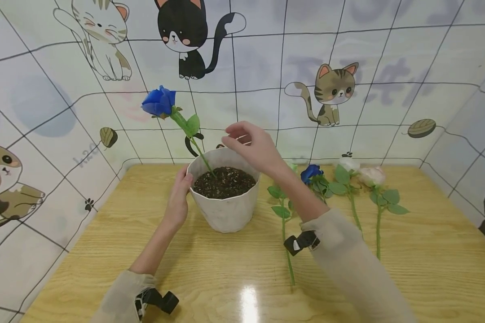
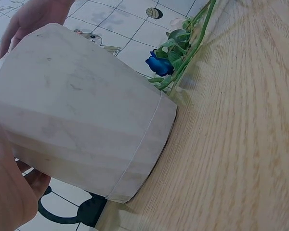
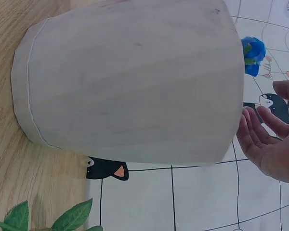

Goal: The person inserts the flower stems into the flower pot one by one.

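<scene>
A white flower pot (image 1: 226, 213) filled with dark soil (image 1: 230, 183) stands on the wooden table. One blue rose (image 1: 159, 102) rises from the soil, its stem leaning left. My left hand (image 1: 179, 199) grips the pot's left side near the rim; in the left wrist view that hand (image 2: 9, 183) lies against the pot wall, some fingers partly hidden behind it. Over the far right rim hovers my right hand (image 1: 254, 146), fingers loosely bent and nothing between them. The right wrist view has this hand (image 3: 274, 139) beside the pot's rim, the blue rose beyond.
Right of the pot lie several cut roses: a second blue rose (image 1: 311, 173), a white rose (image 1: 349, 164), a pale pink rose (image 1: 372, 175) and a green stem (image 1: 284, 237) partly behind my right forearm. A cat-patterned wall covering (image 1: 258, 58) borders the table (image 1: 210, 278).
</scene>
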Motion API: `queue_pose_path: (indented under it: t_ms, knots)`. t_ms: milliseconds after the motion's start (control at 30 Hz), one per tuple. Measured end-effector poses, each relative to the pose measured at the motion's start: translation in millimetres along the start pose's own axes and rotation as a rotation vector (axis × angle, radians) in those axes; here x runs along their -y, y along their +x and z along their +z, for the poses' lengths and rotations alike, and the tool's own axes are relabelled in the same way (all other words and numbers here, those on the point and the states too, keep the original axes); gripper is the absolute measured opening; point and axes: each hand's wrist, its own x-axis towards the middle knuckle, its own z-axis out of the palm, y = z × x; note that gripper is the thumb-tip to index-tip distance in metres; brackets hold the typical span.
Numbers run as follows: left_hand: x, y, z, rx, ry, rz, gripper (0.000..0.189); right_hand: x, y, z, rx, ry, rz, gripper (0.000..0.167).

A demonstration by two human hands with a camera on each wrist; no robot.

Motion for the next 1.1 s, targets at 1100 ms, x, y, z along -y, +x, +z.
queue_pose_path:
  t_ms: [1100]
  knots:
    - [0.9,0.1,1.5,0.005,-0.012,0.013,0.052,-44.8,-68.6,-75.5,-0.032,-0.063,0.144,0.036]
